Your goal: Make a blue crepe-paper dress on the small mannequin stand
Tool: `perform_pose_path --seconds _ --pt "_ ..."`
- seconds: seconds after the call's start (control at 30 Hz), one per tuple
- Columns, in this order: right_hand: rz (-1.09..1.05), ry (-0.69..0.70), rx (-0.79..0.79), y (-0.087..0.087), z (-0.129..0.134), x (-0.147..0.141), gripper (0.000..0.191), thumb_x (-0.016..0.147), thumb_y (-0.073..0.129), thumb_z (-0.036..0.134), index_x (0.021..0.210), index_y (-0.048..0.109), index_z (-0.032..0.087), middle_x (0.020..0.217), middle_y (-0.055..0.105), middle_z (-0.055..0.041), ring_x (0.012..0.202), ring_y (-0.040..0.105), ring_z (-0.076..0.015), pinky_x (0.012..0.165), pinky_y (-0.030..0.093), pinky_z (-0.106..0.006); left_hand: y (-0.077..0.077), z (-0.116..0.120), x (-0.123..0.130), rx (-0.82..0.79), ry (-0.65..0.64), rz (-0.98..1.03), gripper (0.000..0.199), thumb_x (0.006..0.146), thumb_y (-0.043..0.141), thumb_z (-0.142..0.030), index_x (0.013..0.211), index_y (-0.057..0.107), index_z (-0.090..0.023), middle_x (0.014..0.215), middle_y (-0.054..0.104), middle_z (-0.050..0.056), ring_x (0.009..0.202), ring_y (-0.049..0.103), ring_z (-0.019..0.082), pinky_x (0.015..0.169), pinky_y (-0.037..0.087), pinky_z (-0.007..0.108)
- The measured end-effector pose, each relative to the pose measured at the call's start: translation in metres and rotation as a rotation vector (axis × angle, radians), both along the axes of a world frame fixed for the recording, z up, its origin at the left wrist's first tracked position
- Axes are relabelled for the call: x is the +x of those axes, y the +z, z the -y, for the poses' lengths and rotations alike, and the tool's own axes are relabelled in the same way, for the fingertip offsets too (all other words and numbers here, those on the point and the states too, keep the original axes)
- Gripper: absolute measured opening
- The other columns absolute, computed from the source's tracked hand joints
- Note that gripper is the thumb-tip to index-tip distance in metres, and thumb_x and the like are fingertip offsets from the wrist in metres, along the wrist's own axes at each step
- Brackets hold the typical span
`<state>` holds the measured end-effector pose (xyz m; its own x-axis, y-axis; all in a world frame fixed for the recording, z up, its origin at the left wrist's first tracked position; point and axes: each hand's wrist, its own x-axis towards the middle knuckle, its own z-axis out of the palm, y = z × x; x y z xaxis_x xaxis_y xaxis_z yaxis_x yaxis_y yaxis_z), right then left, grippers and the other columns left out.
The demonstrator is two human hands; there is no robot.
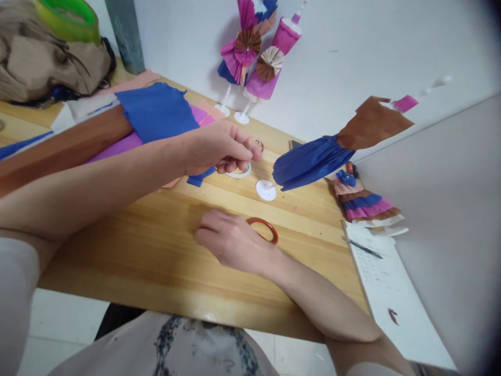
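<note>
My left hand (225,146) is raised over the table, its fingers curled and thumb against the forefinger; anything between them is too small to make out. Below it, my right hand (230,240) rests on the wood with fingers curled under and hidden. A red ring (263,230), perhaps a tape roll, lies beside the right wrist. To the right of the left hand stands a small form on a white base (266,190), wearing a blue crepe paper skirt (311,162) and a brown paper top (371,125).
Blue paper (156,109) and brown paper (66,146) lie at left, near a beige bag (50,65). Two dressed forms (266,86) stand by the wall. At right are a layered paper dress (366,201), white sheet (399,297) and pen (364,247).
</note>
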<state>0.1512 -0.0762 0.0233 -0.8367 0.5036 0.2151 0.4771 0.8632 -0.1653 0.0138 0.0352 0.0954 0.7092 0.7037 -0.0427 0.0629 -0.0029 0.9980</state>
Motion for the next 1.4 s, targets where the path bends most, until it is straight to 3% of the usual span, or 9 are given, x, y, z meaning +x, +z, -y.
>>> perform_pose_path --seconds 0.27,0.47,0.53,0.63,0.73,0.9,1.1,1.27,1.4 --pt "0.019 0.012 0.120 -0.015 0.001 -0.011 0.029 0.099 0.043 0.011 0.079 0.063 0.018 0.081 0.060 -0.0017 0.071 0.046 -0.0142 0.063 0.037 -0.028 -0.001 0.002 0.002 -0.018 -0.011 -0.012 0.006 0.081 0.068 -0.014 0.078 0.068 -0.009 0.060 0.056 0.001 0.046 0.042 0.003 0.045 0.026 0.020" --pt "0.007 -0.050 0.148 -0.016 -0.006 -0.009 0.028 0.098 0.044 0.009 0.082 0.066 0.017 0.081 0.063 -0.0032 0.073 0.049 -0.0164 0.067 0.041 -0.029 -0.002 0.003 0.007 -0.056 -0.010 -0.105 0.005 0.075 0.069 -0.006 0.074 0.070 -0.011 0.058 0.058 0.001 0.044 0.044 0.005 0.042 0.029 0.019" --pt "-0.026 -0.071 0.124 -0.015 -0.009 -0.008 0.028 0.099 0.043 0.010 0.088 0.067 0.017 0.092 0.068 -0.0053 0.082 0.053 -0.0181 0.075 0.043 -0.030 -0.002 0.003 0.008 -0.045 -0.012 -0.152 0.010 0.074 0.066 -0.001 0.074 0.071 -0.011 0.057 0.058 0.000 0.044 0.044 0.005 0.041 0.031 0.018" --pt "-0.081 -0.119 0.092 -0.017 -0.014 -0.007 0.022 0.099 0.046 0.012 0.097 0.067 0.016 0.122 0.068 -0.0092 0.113 0.053 -0.0240 0.094 0.043 -0.036 -0.003 0.002 0.009 -0.016 -0.040 -0.197 0.017 0.072 0.062 0.002 0.072 0.071 -0.012 0.054 0.057 -0.001 0.044 0.046 0.006 0.040 0.033 0.018" --pt "-0.068 -0.163 0.041 -0.021 -0.018 -0.006 0.020 0.095 0.050 0.007 0.103 0.066 0.016 0.129 0.066 -0.0112 0.127 0.048 -0.0279 0.102 0.040 -0.043 -0.005 0.001 0.010 0.022 -0.084 -0.235 0.020 0.070 0.059 0.004 0.072 0.070 -0.013 0.051 0.057 -0.002 0.042 0.046 0.007 0.040 0.035 0.018" --pt "-0.048 -0.164 -0.021 -0.021 -0.021 -0.004 0.018 0.092 0.051 0.005 0.096 0.065 0.016 0.106 0.071 -0.0122 0.115 0.055 -0.0268 0.097 0.041 -0.043 -0.014 0.001 0.010 0.112 -0.181 -0.328 0.023 0.069 0.055 0.002 0.074 0.070 -0.014 0.050 0.059 -0.003 0.043 0.051 0.008 0.042 0.039 0.018" --pt "0.005 -0.186 -0.020 -0.017 -0.019 -0.001 0.020 0.093 0.049 0.007 0.083 0.062 0.018 0.083 0.065 -0.0052 0.082 0.054 -0.0196 0.078 0.041 -0.033 -0.023 0.000 0.012 0.430 -0.323 -0.376 0.017 0.070 0.058 -0.003 0.073 0.073 -0.011 0.049 0.060 -0.003 0.048 0.055 0.009 0.047 0.040 0.016" --pt "-0.040 -0.170 -0.004 -0.013 -0.018 0.004 0.018 0.097 0.050 0.016 0.087 0.064 0.018 0.082 0.067 -0.0048 0.081 0.055 -0.0190 0.077 0.041 -0.032 -0.022 0.001 0.013 0.618 -0.283 -0.395 0.019 0.069 0.059 -0.002 0.065 0.072 -0.014 0.055 0.064 -0.004 0.055 0.057 0.007 0.053 0.036 0.014" --pt "-0.124 -0.170 0.011 -0.008 -0.019 0.010 0.025 0.102 0.043 0.024 0.088 0.064 0.018 0.084 0.068 -0.0060 0.085 0.059 -0.0199 0.083 0.044 -0.033 -0.015 0.002 0.013 0.570 -0.237 -0.396 0.019 0.069 0.058 -0.001 0.066 0.072 -0.013 0.055 0.063 -0.004 0.054 0.056 0.007 0.053 0.036 0.016"
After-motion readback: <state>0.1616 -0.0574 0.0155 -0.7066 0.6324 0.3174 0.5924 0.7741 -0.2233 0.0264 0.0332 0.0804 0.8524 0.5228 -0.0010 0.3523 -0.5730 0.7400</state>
